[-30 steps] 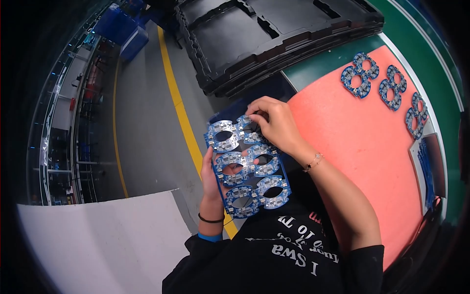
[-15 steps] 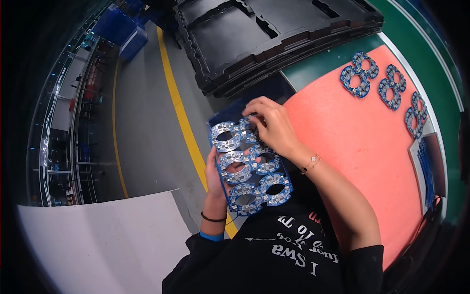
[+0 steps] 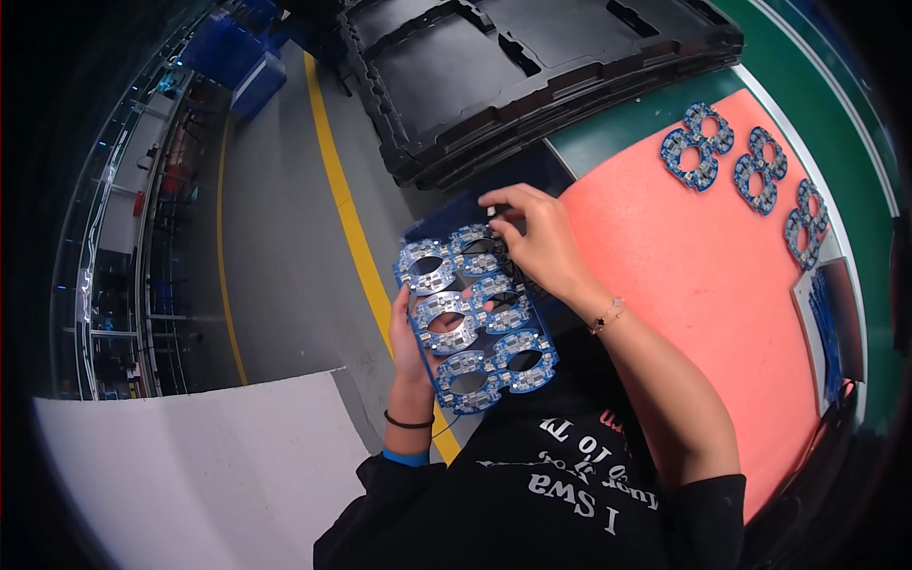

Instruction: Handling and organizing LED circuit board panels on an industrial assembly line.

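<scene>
A blue circuit board panel [image 3: 483, 318], made of figure-eight boards set side by side with oval openings, is held tilted in front of my body. My left hand [image 3: 408, 342] grips it from its left edge, with fingers showing behind it through the openings. Beside the panel's far right corner is my right hand [image 3: 532, 233], its thumb and index finger pinched around a tiny white piece [image 3: 491, 211] too small to identify. The other right fingers are curled and partly hidden.
Three figure-eight circuit boards [image 3: 696, 160] lie on the pink mat [image 3: 684, 313] at the far right. A stack of black trays [image 3: 532, 85] stands beyond my hands. Blue boards stand in a holder [image 3: 825, 323] at the right edge. A white surface [image 3: 209, 465] lies at the lower left.
My right fingers have lifted off the panel's far corner, and the tiny white piece now shows between them. The panel and my left hand have shifted slightly left.
</scene>
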The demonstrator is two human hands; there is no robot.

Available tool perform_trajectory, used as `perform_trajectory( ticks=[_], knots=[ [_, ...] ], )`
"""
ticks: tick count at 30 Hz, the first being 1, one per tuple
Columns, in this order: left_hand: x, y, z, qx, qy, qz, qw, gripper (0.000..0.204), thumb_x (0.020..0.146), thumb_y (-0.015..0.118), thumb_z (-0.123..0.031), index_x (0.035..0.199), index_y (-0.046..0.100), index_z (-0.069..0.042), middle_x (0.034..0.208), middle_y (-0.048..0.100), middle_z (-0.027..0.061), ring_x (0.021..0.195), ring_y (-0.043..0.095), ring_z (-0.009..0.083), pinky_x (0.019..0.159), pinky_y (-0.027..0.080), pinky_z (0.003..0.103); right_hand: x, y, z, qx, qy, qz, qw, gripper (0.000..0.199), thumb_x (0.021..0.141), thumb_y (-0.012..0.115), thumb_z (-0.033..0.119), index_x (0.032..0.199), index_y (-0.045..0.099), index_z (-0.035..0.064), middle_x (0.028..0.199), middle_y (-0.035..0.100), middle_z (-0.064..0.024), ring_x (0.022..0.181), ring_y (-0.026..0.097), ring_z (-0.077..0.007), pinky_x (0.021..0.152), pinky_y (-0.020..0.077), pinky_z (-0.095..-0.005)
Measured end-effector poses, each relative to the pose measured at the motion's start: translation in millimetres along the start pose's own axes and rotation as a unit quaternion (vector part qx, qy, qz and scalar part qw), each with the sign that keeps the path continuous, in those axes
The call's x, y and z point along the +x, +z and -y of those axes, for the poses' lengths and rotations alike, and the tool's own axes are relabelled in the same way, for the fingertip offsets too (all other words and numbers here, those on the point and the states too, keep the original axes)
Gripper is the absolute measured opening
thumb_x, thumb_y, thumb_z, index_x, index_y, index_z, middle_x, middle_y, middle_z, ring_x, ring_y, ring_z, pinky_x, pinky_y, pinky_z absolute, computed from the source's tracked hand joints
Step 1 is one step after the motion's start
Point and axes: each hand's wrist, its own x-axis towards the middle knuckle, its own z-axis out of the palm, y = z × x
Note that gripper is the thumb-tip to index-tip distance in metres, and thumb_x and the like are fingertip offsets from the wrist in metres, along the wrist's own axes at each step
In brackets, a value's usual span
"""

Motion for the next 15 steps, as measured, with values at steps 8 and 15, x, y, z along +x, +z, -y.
perform_trajectory(
  ticks=[8,15],
  knots=[
    [-9.7,-6.7,-11.6,-0.071,-0.007,0.098,0.993,0.056,0.091,0.021,-0.040,0.127,0.035,0.001,0.119,0.048,0.0221,0.104,0.052,0.0401,0.086,0.045,0.050,-5.5,-2.5,-7.9,-0.137,-0.084,0.088,0.983,0.014,0.070,0.063,-0.002,0.083,0.059,0.0001,0.086,0.054,-0.0114,0.075,0.057,-0.0262,0.065,0.0466,-0.0320],
    [-10.2,-6.3,-11.0,-0.078,-0.011,0.117,0.990,0.056,0.092,0.021,-0.039,0.127,0.035,0.002,0.117,0.050,0.0230,0.102,0.053,0.0408,0.085,0.045,0.051,-2.4,-1.6,-10.5,-0.123,-0.072,0.026,0.989,0.009,0.069,0.063,-0.002,0.077,0.060,-0.0002,0.074,0.056,-0.0121,0.063,0.058,-0.0249,0.057,0.0456,-0.0321]
  ],
)
